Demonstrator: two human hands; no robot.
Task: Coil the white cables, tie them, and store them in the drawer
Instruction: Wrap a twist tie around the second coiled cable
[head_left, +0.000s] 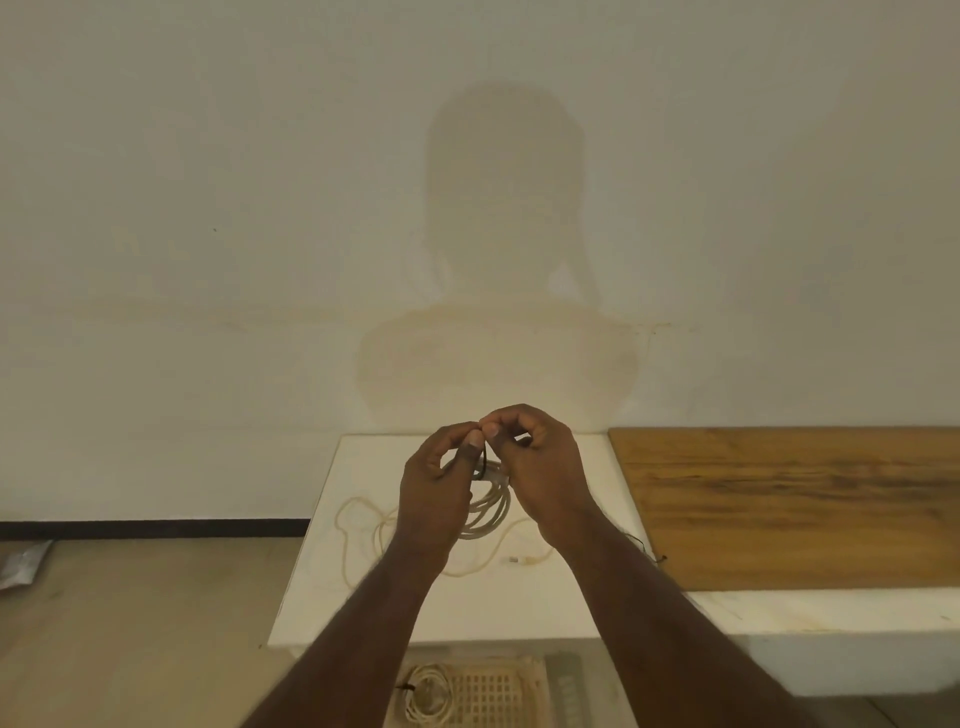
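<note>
Above the white cabinet top (582, 597), my left hand (436, 488) and my right hand (540, 478) are raised together. Between them hangs a coiled white cable (491, 512). Both hands pinch a thin dark tie (483, 460) at the top of the coil, fingertips nearly touching. A second white cable (363, 525) lies loose on the cabinet top behind my left forearm, its plug end (519, 560) near my right wrist. Below the front edge an open drawer holds a slotted basket (498, 696) with a tied white coil (426, 693) inside.
A wooden board (800, 504) covers the surface to the right of the white top. Another thin dark tie (647, 548) lies at the board's left edge. A plain wall stands close behind. Tiled floor (145, 623) spreads to the left, with a silver packet (23, 564) at the far left.
</note>
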